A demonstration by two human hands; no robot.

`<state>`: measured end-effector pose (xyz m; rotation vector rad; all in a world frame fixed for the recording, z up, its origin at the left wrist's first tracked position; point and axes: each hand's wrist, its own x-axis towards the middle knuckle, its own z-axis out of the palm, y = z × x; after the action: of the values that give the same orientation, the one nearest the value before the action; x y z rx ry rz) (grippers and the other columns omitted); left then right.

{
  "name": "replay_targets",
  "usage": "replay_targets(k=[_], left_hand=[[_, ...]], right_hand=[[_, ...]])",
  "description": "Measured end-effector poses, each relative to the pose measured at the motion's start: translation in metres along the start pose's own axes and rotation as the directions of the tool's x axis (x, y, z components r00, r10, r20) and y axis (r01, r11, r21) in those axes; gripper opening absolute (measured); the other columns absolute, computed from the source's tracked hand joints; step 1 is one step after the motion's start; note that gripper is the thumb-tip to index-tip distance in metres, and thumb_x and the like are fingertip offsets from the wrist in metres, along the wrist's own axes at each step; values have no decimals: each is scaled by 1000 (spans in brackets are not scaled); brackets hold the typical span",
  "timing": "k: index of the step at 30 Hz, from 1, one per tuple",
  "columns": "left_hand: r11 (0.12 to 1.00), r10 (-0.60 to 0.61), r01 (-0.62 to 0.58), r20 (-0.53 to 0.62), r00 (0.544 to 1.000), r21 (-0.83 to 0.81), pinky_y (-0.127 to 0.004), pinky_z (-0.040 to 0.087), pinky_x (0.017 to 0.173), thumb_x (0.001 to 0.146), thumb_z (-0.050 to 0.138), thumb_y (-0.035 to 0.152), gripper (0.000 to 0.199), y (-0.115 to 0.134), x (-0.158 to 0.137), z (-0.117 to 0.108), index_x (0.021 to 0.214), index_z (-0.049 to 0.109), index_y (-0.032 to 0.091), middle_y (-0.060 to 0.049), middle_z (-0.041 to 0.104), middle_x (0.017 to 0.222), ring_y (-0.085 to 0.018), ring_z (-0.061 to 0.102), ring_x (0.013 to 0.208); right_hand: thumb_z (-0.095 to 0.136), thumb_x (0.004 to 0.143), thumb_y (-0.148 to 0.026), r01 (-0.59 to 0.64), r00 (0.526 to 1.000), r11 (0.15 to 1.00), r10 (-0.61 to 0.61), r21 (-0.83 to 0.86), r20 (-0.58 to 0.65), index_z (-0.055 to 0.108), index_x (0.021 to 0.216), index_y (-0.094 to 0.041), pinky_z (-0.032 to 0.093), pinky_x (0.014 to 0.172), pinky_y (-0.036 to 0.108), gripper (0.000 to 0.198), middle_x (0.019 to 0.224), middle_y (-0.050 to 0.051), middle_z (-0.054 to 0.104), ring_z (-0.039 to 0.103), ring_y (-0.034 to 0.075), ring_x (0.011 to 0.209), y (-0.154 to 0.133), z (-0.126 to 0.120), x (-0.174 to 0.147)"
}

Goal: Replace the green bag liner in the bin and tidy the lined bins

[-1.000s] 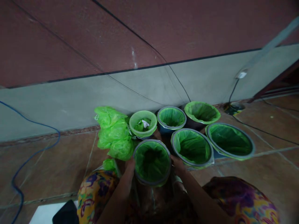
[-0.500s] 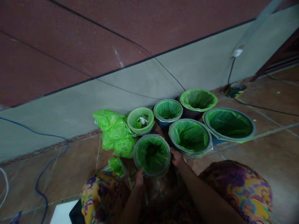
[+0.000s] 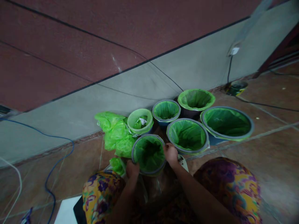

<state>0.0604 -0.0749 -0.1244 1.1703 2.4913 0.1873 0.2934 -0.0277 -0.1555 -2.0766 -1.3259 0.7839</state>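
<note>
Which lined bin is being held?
The frontmost lined bin, in front of the pale-rimmed bin containing a white scrap. Left hand and right hand hold its sides; none of the others is held.

You've got one head cam, looking forward and down past your knees (image 3: 227,183), pretty close over your left hand (image 3: 132,170) and right hand (image 3: 171,153), kinda rolled so the wall (image 3: 121,88) slants up rightward.

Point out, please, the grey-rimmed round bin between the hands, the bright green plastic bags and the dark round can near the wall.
Grey-rimmed round bin (image 3: 149,172): head view, near part of rim.
Bright green plastic bags (image 3: 116,134): head view, middle of heap.
Dark round can (image 3: 233,91): head view, front side.
</note>
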Motion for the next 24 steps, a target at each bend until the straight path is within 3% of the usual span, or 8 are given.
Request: replay_targets(k=[4,8,16,24], left_hand=[[998,-33,31,33,999,47,-35,47,73,73,62,25,29,7,11,-1,98,59,11,-21,68,96,-32,66,92],[995,-99,99,31,995,25,-37,48,71,70,62,18,28,10,14,2,97,59,10,-22,68,97,-34,66,91],[983,-175,175,-4,984,-51,-39,48,75,70,59,12,28,10,13,7,98,57,12,-22,67,100,-35,64,96],[980,-157,156,-4,988,-125,-38,47,74,71,63,18,29,3,13,7,99,57,13,-19,67,100,-33,64,94]], right_hand=[[59,81,-20,36,993,960,-4,-277,116,58,99,-11,44,70,27,20,97,14,64,64,22,86,-11,-1,-1],[48,81,-5,17,994,923,24,-386,103,55,99,-9,43,66,27,20,94,15,62,64,21,82,-12,9,0],[51,78,-6,42,999,924,-46,-379,-3,54,97,-12,42,68,26,20,96,13,59,60,21,86,-1,24,-4],[52,83,-12,23,1000,940,-19,-340,16,54,97,-12,40,65,25,14,96,11,59,62,20,82,-1,20,-4]])
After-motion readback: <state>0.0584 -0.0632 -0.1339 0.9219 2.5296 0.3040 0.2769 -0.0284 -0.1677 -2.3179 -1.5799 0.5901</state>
